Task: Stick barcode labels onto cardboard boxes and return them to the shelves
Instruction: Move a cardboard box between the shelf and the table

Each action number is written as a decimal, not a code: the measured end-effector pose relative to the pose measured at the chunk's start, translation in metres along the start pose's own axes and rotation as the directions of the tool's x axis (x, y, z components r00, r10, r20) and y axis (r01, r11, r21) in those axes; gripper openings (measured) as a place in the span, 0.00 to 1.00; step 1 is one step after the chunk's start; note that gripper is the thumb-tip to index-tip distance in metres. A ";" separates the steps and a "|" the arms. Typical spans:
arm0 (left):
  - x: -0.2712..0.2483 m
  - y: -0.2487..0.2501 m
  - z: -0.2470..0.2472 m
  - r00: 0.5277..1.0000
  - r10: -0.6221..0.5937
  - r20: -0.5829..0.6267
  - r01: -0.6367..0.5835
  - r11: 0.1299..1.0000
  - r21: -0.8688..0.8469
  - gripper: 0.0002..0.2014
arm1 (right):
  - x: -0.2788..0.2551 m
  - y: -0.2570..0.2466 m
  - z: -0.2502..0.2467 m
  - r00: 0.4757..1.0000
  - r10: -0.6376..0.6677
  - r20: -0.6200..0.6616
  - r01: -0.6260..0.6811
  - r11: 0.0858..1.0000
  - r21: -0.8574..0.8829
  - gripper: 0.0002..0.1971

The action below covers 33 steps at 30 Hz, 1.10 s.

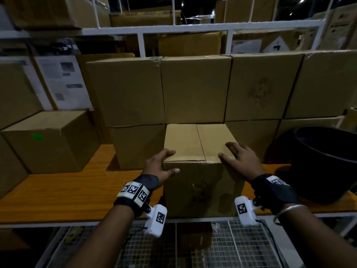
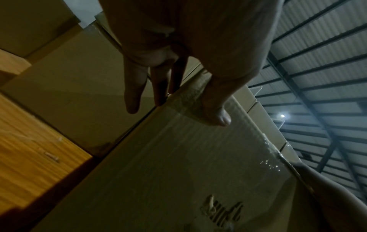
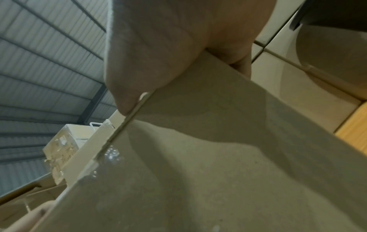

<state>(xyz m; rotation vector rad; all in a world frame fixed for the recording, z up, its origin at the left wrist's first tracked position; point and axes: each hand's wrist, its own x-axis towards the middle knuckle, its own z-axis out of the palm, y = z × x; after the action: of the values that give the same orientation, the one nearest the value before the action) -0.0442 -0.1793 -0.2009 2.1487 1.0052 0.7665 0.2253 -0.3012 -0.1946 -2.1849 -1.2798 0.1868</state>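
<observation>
A plain brown cardboard box (image 1: 201, 180) stands at the front edge of the wooden shelf (image 1: 58, 194), its top seam running away from me. My left hand (image 1: 158, 165) straddles its upper left front corner, with the thumb on the front face and straight fingers (image 2: 133, 94) along the left side. My right hand (image 1: 241, 157) lies flat over the top right corner, fingers spread on the lid. The box's front face (image 2: 178, 172) carries a faint printed mark, and in the right wrist view the box (image 3: 198, 172) fills the frame under my palm (image 3: 158, 47). No barcode label shows on it.
Rows of similar boxes (image 1: 195, 89) are stacked right behind it. A box with a green sticker (image 1: 48, 140) sits to the left and a large black tub (image 1: 324, 165) to the right. A wire mesh cart (image 1: 241, 248) is below the shelf edge.
</observation>
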 end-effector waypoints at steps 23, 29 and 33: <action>0.005 -0.010 0.002 0.999 -0.006 0.051 0.009 0.999 -0.045 0.30 | 0.007 0.001 -0.005 0.999 0.017 0.047 -0.011 0.992 -0.128 0.36; 0.012 -0.019 -0.014 0.982 0.034 0.186 -0.004 0.987 -0.160 0.27 | -0.005 -0.036 -0.008 0.996 0.057 -0.067 -0.070 0.978 -0.196 0.28; 0.008 -0.029 -0.043 0.995 0.048 0.084 -0.028 0.974 -0.224 0.27 | -0.019 -0.086 0.003 0.984 -0.081 -0.157 0.045 0.975 -0.216 0.22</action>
<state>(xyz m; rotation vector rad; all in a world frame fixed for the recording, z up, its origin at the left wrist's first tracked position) -0.0829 -0.1456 -0.1936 1.9947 0.7946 0.7574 0.1491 -0.2850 -0.1524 -2.2775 -1.3234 -0.1608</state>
